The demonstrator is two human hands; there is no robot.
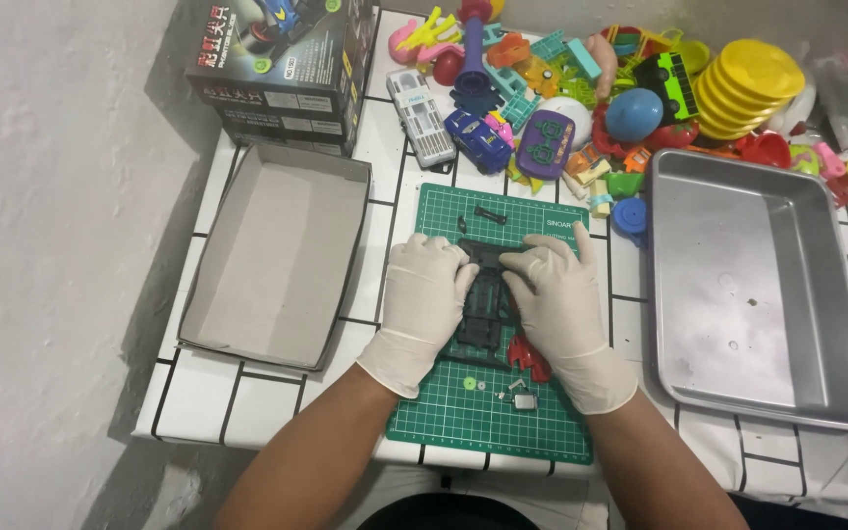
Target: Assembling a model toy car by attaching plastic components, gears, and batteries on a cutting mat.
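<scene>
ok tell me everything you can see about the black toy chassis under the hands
The chassis is a black, plastic-looking frame, long and narrow with open slots, lying flat near the middle of the green mat. Its long axis runs away from the person. The gloved left hand and right hand press on it from either side, fingers meeting over its far end and hiding much of it. A red part lies by its near right corner.

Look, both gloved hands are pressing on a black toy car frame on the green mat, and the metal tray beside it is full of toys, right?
Not quite. The head view shows the metal tray holds no toys; they are piled behind it. Both hands do press the black frame on the green mat.
</scene>
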